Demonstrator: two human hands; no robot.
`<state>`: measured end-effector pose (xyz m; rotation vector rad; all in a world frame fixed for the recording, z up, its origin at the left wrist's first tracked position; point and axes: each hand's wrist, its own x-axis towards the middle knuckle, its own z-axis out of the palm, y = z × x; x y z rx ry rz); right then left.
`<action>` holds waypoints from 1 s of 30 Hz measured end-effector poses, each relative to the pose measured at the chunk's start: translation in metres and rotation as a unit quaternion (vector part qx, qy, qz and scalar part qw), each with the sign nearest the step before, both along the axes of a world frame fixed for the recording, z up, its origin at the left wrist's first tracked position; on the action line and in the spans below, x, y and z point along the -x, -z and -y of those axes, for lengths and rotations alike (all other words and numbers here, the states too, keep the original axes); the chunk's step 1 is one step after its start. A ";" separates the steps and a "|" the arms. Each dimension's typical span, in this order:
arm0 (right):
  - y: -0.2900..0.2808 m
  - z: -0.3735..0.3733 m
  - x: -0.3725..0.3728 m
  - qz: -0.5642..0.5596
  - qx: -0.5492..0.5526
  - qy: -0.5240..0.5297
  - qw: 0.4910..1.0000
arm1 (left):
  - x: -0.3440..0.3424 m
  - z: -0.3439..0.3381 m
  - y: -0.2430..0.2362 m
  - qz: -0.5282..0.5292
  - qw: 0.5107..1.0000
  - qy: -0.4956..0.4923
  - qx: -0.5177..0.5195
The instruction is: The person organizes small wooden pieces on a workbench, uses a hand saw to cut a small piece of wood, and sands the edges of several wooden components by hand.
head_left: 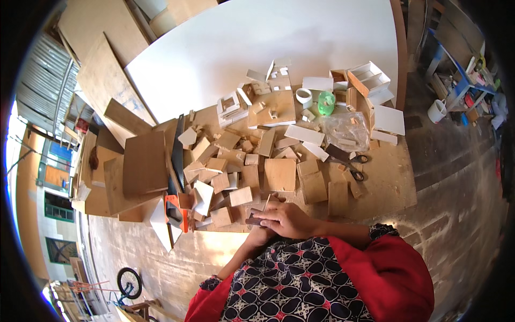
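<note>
Close to the table's front edge my two hands are together. My right hand (289, 220) is closed, with its fingers pressed on a small dark brown piece that looks like sandpaper (253, 218). Beneath and behind it, my left hand (259, 235) is mostly hidden. A thin, pale edge of wood (266, 202) sticks up between the hands, seemingly gripped by the left one. Just beyond them lie a square wooden board (280, 175) and many small wood blocks (241, 196).
An orange-handled saw (176, 212) lies at the table's left. Scissors (358, 167) and a dark brown strip (338, 153) rest to the right. Farther back are a green bottle piece (326, 103), a white cup (303, 97), a plastic bag (348, 130) and white boxes (370, 78).
</note>
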<state>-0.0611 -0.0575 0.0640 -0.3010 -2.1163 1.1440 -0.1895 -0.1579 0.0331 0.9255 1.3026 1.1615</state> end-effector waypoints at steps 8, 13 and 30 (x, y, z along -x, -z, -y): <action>0.008 0.009 -0.016 -0.029 -0.013 0.028 0.999 | 0.010 0.001 0.013 -0.183 0.975 0.129 -0.009; 0.023 -0.021 -0.024 0.042 0.043 0.133 0.989 | -0.013 -0.021 -0.029 -0.094 0.982 0.139 0.082; -0.038 0.001 -0.044 0.013 -0.077 0.102 0.992 | -0.004 -0.015 -0.043 -0.212 0.963 0.123 -0.110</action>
